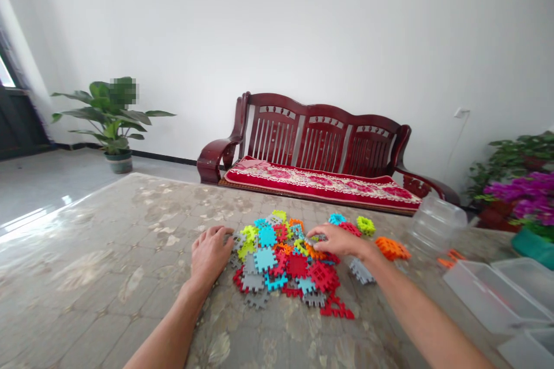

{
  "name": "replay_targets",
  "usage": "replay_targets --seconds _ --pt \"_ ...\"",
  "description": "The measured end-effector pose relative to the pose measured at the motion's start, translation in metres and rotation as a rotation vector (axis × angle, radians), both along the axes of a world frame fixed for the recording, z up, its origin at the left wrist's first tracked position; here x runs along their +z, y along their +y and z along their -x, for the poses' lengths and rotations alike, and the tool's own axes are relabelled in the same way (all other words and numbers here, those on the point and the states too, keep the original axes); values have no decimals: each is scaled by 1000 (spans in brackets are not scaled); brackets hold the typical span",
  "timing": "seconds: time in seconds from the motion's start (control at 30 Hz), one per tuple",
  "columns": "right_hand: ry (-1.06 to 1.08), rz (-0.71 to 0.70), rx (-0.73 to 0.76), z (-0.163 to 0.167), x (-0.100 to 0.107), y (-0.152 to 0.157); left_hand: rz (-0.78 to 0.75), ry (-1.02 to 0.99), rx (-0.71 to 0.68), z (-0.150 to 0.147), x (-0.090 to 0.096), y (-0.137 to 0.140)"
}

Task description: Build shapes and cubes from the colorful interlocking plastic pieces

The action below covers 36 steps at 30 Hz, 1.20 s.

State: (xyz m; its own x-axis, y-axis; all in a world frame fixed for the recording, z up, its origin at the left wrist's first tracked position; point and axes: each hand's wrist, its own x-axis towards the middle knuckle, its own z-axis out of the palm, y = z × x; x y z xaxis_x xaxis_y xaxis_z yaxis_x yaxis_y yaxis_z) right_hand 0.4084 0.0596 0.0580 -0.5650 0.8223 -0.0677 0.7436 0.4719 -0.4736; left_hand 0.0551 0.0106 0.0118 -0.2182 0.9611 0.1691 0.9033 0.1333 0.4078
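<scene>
A heap of toothed plastic interlocking tiles (297,265) in red, grey, light blue, lime green and orange lies on the table. Against the heap's left edge rests my left hand (211,251), its fingers loosely bent over grey tiles and not visibly gripping one. My right hand (335,238) reaches over the heap's right side, thumb and fingers closed on a grey interlocking tile (310,241). Just right of it lie a loose grey tile (360,271) and a cluster of orange tiles (392,248). Behind that hand are a lime green piece (366,225) and a blue piece (336,219).
A patterned cloth covers the table (108,253). Clear plastic boxes (489,294) and a transparent round container (439,222) stand at the right, near purple flowers (521,196). Beyond the table are a dark wooden bench (322,138) and a potted plant (118,161).
</scene>
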Motion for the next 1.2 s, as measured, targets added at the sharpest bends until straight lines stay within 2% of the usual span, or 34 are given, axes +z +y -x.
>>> replay_targets --seconds 0.1,0.3,0.47,0.53,0.73,0.93,1.07,1.2 --pt "-25 33 -2 0 -4 3 0 -1 -1 1 0 1" --pt "71 88 -16 7 -11 5 -7 -2 -4 2 -4 3" --pt "99 115 -11 17 -4 1 -13 -3 -3 3 -5 4" --pt "131 46 -15 18 3 -7 -9 -3 -2 3 -4 4" --pt "195 -298 -104 0 21 -52 0 3 -8 2 -3 3" --pt "181 -513 -316 -36 14 -88 -17 25 -17 4 -5 4" --pt "198 -566 -510 -72 8 -98 -5 34 -31 5 -5 5" --pt "206 -464 -608 -105 -2 -104 -13 38 -35 6 -5 6"
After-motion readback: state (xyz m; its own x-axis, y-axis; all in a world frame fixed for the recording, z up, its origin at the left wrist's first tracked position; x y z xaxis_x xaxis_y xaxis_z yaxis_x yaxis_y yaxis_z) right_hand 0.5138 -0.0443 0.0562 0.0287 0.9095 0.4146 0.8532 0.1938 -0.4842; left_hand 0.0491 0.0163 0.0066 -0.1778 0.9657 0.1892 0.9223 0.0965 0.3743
